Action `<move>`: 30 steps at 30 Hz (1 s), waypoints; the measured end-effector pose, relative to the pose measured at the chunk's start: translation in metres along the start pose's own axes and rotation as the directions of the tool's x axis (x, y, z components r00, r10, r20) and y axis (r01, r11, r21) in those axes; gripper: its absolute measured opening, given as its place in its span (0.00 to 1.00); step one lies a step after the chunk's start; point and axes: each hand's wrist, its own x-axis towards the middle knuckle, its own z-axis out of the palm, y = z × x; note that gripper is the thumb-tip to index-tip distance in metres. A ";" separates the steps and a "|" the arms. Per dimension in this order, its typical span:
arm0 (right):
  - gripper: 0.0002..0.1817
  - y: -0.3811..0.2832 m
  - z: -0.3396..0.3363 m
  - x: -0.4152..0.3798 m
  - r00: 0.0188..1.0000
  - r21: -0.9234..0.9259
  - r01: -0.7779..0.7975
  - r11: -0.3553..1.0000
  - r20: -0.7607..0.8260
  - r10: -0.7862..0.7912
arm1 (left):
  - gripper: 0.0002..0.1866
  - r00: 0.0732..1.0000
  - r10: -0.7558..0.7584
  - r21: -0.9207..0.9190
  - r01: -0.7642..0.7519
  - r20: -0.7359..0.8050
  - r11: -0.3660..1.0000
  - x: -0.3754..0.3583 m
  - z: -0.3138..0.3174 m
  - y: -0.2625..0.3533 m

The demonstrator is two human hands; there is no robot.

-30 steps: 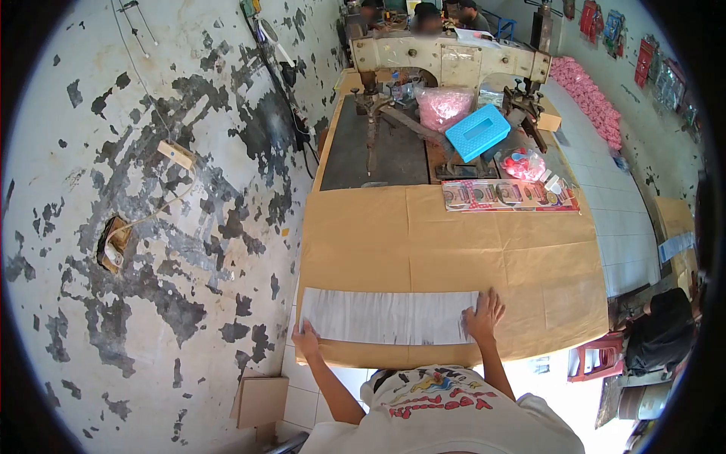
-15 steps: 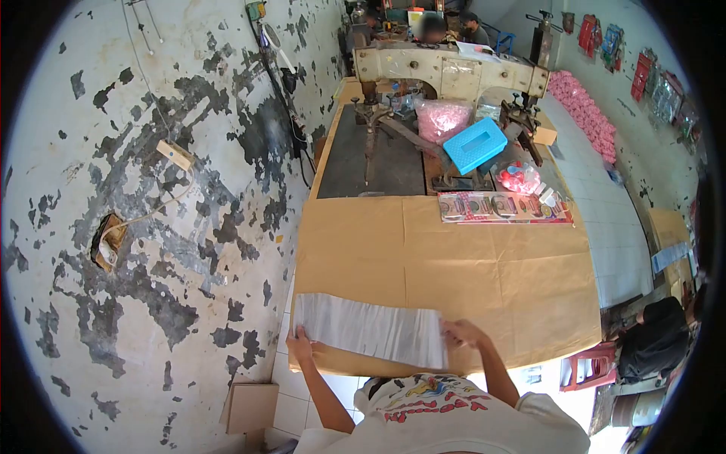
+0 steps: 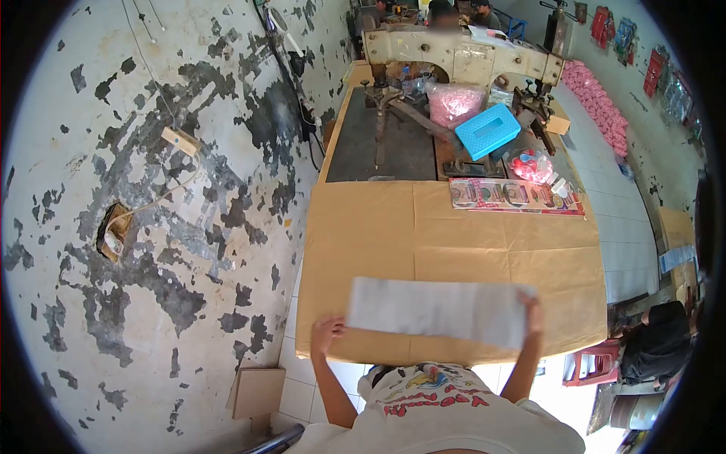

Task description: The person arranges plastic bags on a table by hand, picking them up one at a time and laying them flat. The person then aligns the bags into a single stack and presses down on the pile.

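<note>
A long translucent greyish plastic strip (image 3: 439,310) lies across the front part of the brown paper-covered table (image 3: 363,234). At its right end is my right hand (image 3: 532,314), fingers closed on the edge and somewhat blurred. My left hand (image 3: 328,333) is just beside the strip's left end, its fingers apart, with a small gap between the fingertips and the plastic. Farther back on the brown paper are printed pink and red sheets (image 3: 514,197).
Behind the paper stands a large cream machine (image 3: 461,57) with a blue plastic basket (image 3: 488,132), a bag of pink pieces (image 3: 454,104) and a smaller bag (image 3: 531,166). A peeling wall is left; a red stool (image 3: 597,363) stands right. People are at the far end.
The strip has moved to the right and looks flatter. My right hand has moved right with it, while my left hand has come off its left end. The view has shifted slightly.
</note>
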 end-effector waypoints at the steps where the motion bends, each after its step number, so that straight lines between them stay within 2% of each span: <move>1: 0.24 -0.004 -0.027 0.007 1.000 0.147 0.026 0.989 -0.004 -0.026 | 0.20 0.999 -0.037 0.022 0.037 0.029 0.999 -0.003 0.012 0.001; 3: 0.21 -0.093 -0.006 -0.043 0.998 0.493 0.012 0.870 0.051 -0.042 | 0.21 0.989 -0.117 0.072 0.111 0.091 0.991 -0.006 0.037 0.000; 6: 0.20 -0.138 0.014 -0.066 0.983 0.225 0.180 0.958 -0.087 -0.164 | 0.22 0.995 -0.076 0.046 0.073 0.061 0.996 -0.007 0.068 0.009; 8: 0.17 -0.137 0.050 -0.067 0.975 0.146 0.195 0.970 -0.132 -0.177 | 0.23 0.982 -0.091 0.034 0.086 0.166 0.996 0.004 0.082 0.000; 10: 0.16 -0.136 0.093 -0.070 0.990 -0.039 0.133 0.990 0.051 -0.131 | 0.24 0.958 -0.097 0.027 0.093 0.269 0.995 0.009 0.100 0.001; 12: 0.14 -0.137 0.148 -0.076 0.982 -0.162 0.022 0.987 0.186 0.009 | 0.26 0.922 -0.102 0.029 0.098 0.373 0.995 0.003 0.124 0.011; 13: 0.15 -0.107 0.164 -0.059 0.924 -0.194 0.042 0.980 0.380 0.035 | 0.26 0.900 -0.087 -0.070 0.128 0.426 0.989 0.001 0.135 0.009; 14: 0.16 -0.080 0.188 -0.061 0.898 -0.222 0.133 0.966 0.440 -0.022 | 0.26 0.877 -0.064 -0.169 0.162 0.476 0.972 -0.001 0.145 0.006; 15: 0.20 -0.044 0.201 -0.053 0.758 -0.105 0.148 0.983 0.651 -0.045 | 0.27 0.852 -0.034 -0.263 0.199 0.522 0.944 -0.002 0.151 0.004; 17: 0.22 0.014 0.231 -0.060 0.564 -0.064 0.195 0.979 0.824 -0.059 | 0.27 0.862 -0.052 -0.405 0.289 0.504 0.868 0.000 0.152 -0.007; 18: 0.22 0.041 0.232 -0.061 0.529 -0.113 0.482 0.869 0.828 -0.185 | 0.27 0.864 -0.062 -0.472 0.331 0.499 0.817 0.003 0.152 -0.012; 19: 0.23 0.067 0.231 -0.063 0.459 -0.157 0.719 0.677 0.839 -0.293 | 0.26 0.883 -0.101 -0.360 0.288 0.458 0.887 0.008 0.151 -0.013; 20: 0.23 0.079 0.229 -0.063 0.360 -0.189 0.887 0.421 0.855 -0.373 | 0.26 0.902 -0.134 -0.238 0.247 0.409 0.939 0.013 0.147 -0.012; 21: 0.23 0.076 0.225 -0.067 0.416 -0.300 0.888 0.348 0.846 -0.333 | 0.26 0.921 -0.158 -0.110 0.209 0.357 0.972 0.017 0.145 -0.011; 23: 0.23 0.062 0.210 -0.083 0.535 -0.502 0.845 0.184 0.806 -0.255 | 0.25 0.936 -0.170 -0.071 0.201 0.309 0.977 0.009 0.157 0.007; 26: 0.23 0.067 0.204 -0.065 0.626 -0.498 0.688 0.528 0.776 -0.083 | 0.25 0.964 -0.156 0.054 0.148 0.215 0.988 0.020 0.169 0.021; 27: 0.23 0.073 0.198 -0.061 0.633 -0.487 0.693 0.531 0.764 -0.126 | 0.25 0.971 -0.152 0.112 0.133 0.183 0.985 0.018 0.170 0.018; 28: 0.23 0.076 0.194 -0.054 0.639 -0.475 0.702 0.531 0.749 -0.175 | 0.25 0.998 -0.002 0.271 -0.016 0.064 0.962 0.016 0.173 0.017; 29: 0.24 0.077 0.192 -0.044 0.642 -0.460 0.715 0.527 0.730 -0.233 | 0.25 0.984 0.176 0.438 -0.147 -0.025 0.887 0.017 0.178 0.018; 30: 0.25 0.072 0.193 -0.036 0.660 -0.463 0.722 0.514 0.684 -0.311 | 0.26 0.929 0.361 0.600 -0.245 -0.079 0.762 0.015 0.183 0.025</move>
